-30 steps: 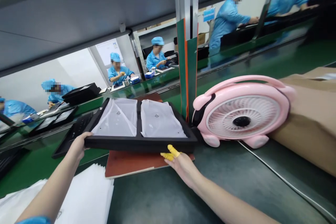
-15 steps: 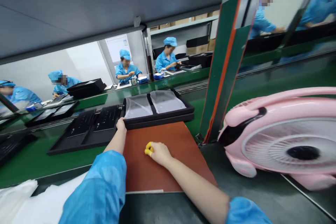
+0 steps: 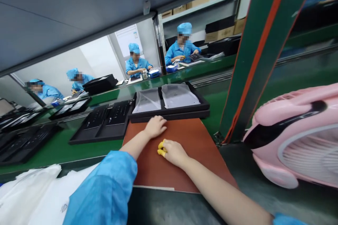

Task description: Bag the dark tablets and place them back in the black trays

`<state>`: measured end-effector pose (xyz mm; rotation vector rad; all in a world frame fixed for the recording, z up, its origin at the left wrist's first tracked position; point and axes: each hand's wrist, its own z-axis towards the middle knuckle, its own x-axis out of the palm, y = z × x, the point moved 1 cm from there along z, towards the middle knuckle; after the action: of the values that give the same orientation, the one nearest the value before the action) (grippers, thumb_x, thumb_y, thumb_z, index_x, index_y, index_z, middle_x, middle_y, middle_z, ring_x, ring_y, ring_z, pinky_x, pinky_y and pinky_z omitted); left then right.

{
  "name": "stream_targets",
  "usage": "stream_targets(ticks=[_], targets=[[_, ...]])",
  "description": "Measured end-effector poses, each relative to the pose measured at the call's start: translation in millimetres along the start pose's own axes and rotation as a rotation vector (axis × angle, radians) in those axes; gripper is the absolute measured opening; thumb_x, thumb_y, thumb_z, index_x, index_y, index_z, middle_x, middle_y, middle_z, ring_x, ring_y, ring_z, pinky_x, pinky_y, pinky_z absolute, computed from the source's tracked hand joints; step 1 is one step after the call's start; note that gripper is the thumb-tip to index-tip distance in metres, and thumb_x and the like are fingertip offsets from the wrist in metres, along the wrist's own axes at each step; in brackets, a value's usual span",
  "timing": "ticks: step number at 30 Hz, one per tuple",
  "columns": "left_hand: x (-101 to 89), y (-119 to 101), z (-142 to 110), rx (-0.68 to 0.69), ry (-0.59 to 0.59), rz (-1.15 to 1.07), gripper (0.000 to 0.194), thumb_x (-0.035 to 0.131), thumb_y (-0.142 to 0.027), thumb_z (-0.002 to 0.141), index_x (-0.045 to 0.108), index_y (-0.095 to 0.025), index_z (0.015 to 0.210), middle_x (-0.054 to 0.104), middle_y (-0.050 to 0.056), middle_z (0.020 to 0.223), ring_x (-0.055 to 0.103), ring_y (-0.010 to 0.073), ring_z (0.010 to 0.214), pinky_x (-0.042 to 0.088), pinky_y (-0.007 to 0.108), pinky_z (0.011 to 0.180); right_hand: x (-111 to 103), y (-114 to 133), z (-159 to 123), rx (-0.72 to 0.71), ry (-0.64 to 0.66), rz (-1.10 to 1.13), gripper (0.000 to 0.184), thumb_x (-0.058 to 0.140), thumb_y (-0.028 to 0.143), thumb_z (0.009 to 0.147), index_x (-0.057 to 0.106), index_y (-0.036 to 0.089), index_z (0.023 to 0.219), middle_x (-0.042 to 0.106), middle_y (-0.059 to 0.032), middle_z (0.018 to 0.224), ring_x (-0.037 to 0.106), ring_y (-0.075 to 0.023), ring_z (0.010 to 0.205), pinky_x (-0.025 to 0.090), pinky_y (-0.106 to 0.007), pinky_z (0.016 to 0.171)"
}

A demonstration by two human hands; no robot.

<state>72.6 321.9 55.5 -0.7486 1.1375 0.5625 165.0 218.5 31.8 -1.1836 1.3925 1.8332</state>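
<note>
My left hand reaches over a reddish-brown mat, its fingers stretched forward and nothing seen in them. Just beyond the fingertips stands a black tray with two compartments, each holding a flat pale panel in a clear, wrinkled plastic bag. Lower and to the right, my right hand is curled above the mat, with yellow finger cots on the thumb and forefinger. No object shows between those tips; the other fingers are tucked out of sight.
More black trays with dark panels line the green conveyor on the left. White sheets lie at the lower left. A pink fan and a green post stand on the right. Co-workers in blue sit across the line.
My left hand has left the tray's near left corner and moved right, over the mat. My right hand stays curled at nearly the same spot on the mat. The view has turned left.
</note>
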Motion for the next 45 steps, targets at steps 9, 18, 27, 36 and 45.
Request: stream_targets(ticks=[9,18,27,36,45], targets=[[49.5,-29.2,55.8,0.043,0.033,0.079,0.038,0.037,-0.037,0.086,0.049,-0.019,0.117,0.052,0.009,0.115,0.045,0.0229,0.106,0.034,0.038,0.091,-1.9,-5.1,2.1,0.055,0.007,-0.053,0.021,0.049,0.026,0.079,0.063,0.015,0.089,0.063,-0.0098,0.097,0.059,-0.0223,0.089,0.040,-0.028,0.071],[-41.1,101.5,-48.9,-0.890,-0.325,0.107,0.043,0.032,-0.035,0.088,0.046,-0.002,0.112,0.047,0.029,0.120,0.046,0.0307,0.113,0.034,0.040,0.090,-1.4,-4.6,2.4,0.042,0.005,0.016,0.016,0.050,0.029,0.080,0.062,0.020,0.084,0.064,-0.0043,0.090,0.059,-0.0182,0.085,0.037,-0.026,0.068],[-78.5,132.8,-104.1,-1.051,-0.063,0.157,0.034,0.041,-0.035,0.083,0.059,-0.011,0.100,0.060,0.020,0.112,0.056,0.0301,0.106,0.041,0.035,0.081,2.3,-7.8,2.6,0.016,-0.022,0.172,0.010,0.055,0.026,0.075,0.063,0.021,0.078,0.063,-0.0033,0.086,0.058,-0.0188,0.079,0.036,-0.028,0.067],[-163.8,55.6,-253.1,-0.907,-0.093,0.287,0.025,0.041,-0.033,0.082,0.061,-0.017,0.083,0.067,0.008,0.090,0.060,0.0231,0.090,0.041,0.028,0.073,1.3,9.8,-6.7,0.069,-0.024,0.660,0.011,0.063,0.024,0.065,0.062,0.019,0.075,0.064,-0.0054,0.086,0.057,-0.0214,0.089,0.038,-0.037,0.084],[-128.6,-74.4,-263.9,-0.585,-0.063,-0.138,0.014,0.048,-0.021,0.073,0.062,-0.018,0.073,0.065,0.004,0.075,0.059,0.0174,0.074,0.042,0.027,0.069,56.9,148.6,-44.9,0.275,0.020,1.485,0.033,0.051,0.047,0.072,0.055,0.016,0.081,0.064,-0.0054,0.067,0.062,-0.0171,0.064,0.049,-0.032,0.059]])
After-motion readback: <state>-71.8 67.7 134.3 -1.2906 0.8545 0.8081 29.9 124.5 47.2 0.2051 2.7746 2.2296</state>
